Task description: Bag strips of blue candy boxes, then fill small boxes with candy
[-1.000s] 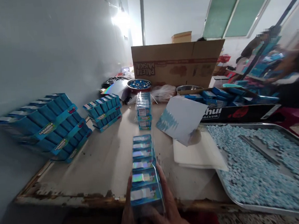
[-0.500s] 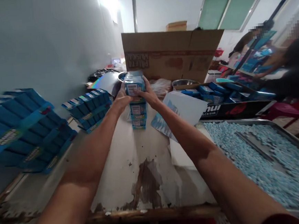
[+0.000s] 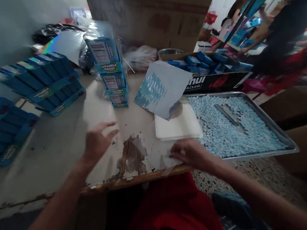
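Note:
My left hand [image 3: 98,142] is over the worn white table [image 3: 66,150], its fingers apart and holding nothing. Near the table's front edge is my right hand [image 3: 189,153], fingers curled and blurred; whether something thin is between them cannot be made out. Beyond my left hand stands a stack of blue candy boxes [image 3: 113,81] with clear plastic around its top. A white paper pad [image 3: 177,129] lies just past my right hand, with printed sheets [image 3: 164,87] resting partly on it.
At the left stand blue box displays [image 3: 49,80]. To the right are a metal tray [image 3: 291,148] of small blue candies and a black carton [image 3: 215,83] of blue packs. A large cardboard box [image 3: 151,23] rises behind. People are at work at the far right.
Both hands have let go of the top of the box stack and come back toward the table's front edge. The view has tilted downward and shifted.

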### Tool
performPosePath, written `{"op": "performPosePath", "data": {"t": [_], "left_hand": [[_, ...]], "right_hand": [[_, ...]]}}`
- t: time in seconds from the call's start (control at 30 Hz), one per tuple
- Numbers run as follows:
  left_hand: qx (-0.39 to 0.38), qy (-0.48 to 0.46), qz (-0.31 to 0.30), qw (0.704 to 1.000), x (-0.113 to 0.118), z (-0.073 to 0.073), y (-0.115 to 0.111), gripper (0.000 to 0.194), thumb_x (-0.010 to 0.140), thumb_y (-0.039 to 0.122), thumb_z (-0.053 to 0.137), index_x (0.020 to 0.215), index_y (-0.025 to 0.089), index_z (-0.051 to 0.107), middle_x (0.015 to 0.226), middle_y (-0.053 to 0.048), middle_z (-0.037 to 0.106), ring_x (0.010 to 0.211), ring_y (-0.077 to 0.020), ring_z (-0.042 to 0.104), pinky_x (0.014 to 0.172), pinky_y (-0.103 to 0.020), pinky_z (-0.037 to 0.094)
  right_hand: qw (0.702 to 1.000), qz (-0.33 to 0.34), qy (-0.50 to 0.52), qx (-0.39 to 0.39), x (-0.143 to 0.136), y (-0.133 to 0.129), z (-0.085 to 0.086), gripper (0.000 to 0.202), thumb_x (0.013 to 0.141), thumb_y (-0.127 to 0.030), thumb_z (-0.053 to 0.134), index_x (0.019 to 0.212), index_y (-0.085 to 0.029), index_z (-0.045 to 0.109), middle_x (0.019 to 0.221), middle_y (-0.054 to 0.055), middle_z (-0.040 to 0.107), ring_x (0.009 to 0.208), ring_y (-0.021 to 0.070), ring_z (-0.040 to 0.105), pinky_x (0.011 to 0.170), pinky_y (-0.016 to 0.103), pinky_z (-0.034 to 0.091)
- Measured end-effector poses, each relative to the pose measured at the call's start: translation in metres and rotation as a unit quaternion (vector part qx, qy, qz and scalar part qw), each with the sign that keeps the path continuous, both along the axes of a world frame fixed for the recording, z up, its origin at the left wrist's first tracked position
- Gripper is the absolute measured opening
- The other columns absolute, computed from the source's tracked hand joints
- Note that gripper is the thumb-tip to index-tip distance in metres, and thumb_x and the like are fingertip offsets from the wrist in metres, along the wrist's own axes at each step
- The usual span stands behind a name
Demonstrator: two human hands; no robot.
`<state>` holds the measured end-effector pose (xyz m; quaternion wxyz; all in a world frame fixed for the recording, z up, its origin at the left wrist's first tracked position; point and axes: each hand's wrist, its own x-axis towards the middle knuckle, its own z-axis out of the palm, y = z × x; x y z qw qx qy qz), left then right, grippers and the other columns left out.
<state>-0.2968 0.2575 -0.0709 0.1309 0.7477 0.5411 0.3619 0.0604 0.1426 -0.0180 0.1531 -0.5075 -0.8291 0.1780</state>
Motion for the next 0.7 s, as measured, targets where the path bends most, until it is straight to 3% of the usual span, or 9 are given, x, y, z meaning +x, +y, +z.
{"op": "performPosePath", "data": {"t": [0.1,0.2,0.33,0.37,0.47,0.53,0.6,0.63,0.7], "left_hand": [[-0.011,0.102,-0.042,0.994,0.047,-0.025,-0.041,0.04,0.084,0.035,0.078,0.122,0.022,0.072,0.134,-0.01,0.067,0.126,-0.0308,0.059,0.112,-0.05,0.045],[-0.034,0.166,-0.035,0.985,0.085,-0.035,-0.054,0.021,0.086,0.035,0.076,0.1,0.02,0.077,0.121,-0.01,0.07,0.118,-0.0305,0.059,0.105,-0.049,0.047],[-0.053,0.181,-0.107,0.976,0.085,-0.033,-0.05,0.011,0.091,0.028,0.071,0.086,0.019,0.076,0.096,-0.007,0.074,0.101,-0.0236,0.064,0.095,-0.039,0.049],[-0.062,0.155,-0.12,0.979,0.074,-0.028,-0.045,0.012,0.091,0.03,0.072,0.087,0.019,0.076,0.095,-0.006,0.074,0.097,-0.0215,0.066,0.092,-0.036,0.05],[-0.016,0.065,-0.028,0.997,0.015,0.008,-0.01,0.022,0.088,0.038,0.075,0.097,0.018,0.077,0.101,-0.006,0.075,0.097,-0.0206,0.068,0.092,-0.032,0.051],[0.1,0.059,0.144,0.983,-0.038,0.046,0.031,0.041,0.088,0.037,0.075,0.12,0.012,0.07,0.122,-0.014,0.07,0.119,-0.0277,0.062,0.107,-0.039,0.045],[0.156,0.09,0.291,0.94,-0.094,0.089,0.082,0.068,0.081,0.033,0.081,0.14,0.01,0.056,0.14,-0.021,0.057,0.135,-0.0361,0.049,0.116,-0.048,0.035],[0.151,0.11,0.323,0.928,-0.119,0.11,0.108,0.086,0.072,0.032,0.088,0.147,0.01,0.05,0.148,-0.024,0.049,0.14,-0.0401,0.043,0.118,-0.051,0.031],[0.096,0.168,0.299,0.934,-0.16,0.145,0.16,0.114,0.053,0.031,0.098,0.152,0.014,0.043,0.158,-0.026,0.036,0.148,-0.0464,0.03,0.12,-0.06,0.024]], "right_hand": [[0.997,-0.069,-0.019,0.027,-0.033,-0.054,-0.04,0.018,0.094,-0.03,0.068,0.107,-0.019,0.073,0.1,0.008,0.074,0.093,0.0214,0.068,0.081,0.033,0.054],[0.984,-0.134,-0.092,0.067,-0.086,-0.061,-0.06,0.039,0.087,-0.039,0.076,0.118,-0.016,0.068,0.115,0.015,0.07,0.107,0.032,0.062,0.089,0.044,0.053],[0.974,-0.136,-0.167,0.076,-0.121,-0.05,-0.074,0.003,0.09,-0.019,0.069,0.092,-0.02,0.069,0.098,0.011,0.07,0.094,0.029,0.061,0.075,0.037,0.05],[0.975,-0.123,-0.164,0.082,-0.12,-0.049,-0.078,0.009,0.089,-0.012,0.067,0.089,-0.021,0.069,0.096,0.009,0.069,0.092,0.0273,0.061,0.072,0.035,0.049],[0.983,-0.079,-0.134,0.1,-0.107,-0.048,-0.092,0.019,0.088,-0.006,0.065,0.087,-0.024,0.068,0.097,0.005,0.07,0.092,0.0247,0.062,0.072,0.032,0.046],[0.986,-0.067,-0.119,0.098,-0.1,-0.048,-0.097,0.02,0.089,-0.006,0.063,0.087,-0.025,0.067,0.098,0.004,0.071,0.093,0.0233,0.064,0.072,0.031,0.044],[0.988,-0.079,-0.109,0.072,-0.096,-0.045,-0.095,0.021,0.09,-0.006,0.059,0.086,-0.025,0.067,0.097,0.004,0.071,0.091,0.0218,0.065,0.07,0.03,0.042],[0.99,-0.088,-0.102,0.048,-0.095,-0.042,-0.092,0.022,0.09,-0.006,0.057,0.085,-0.025,0.067,0.095,0.004,0.071,0.089,0.0212,0.066,0.068,0.029,0.041],[0.991,-0.105,-0.079,-0.01,-0.09,-0.035,-0.085,0.023,0.089,-0.008,0.054,0.085,-0.027,0.067,0.092,0.003,0.072,0.085,0.0212,0.068,0.066,0.03,0.04]]}}
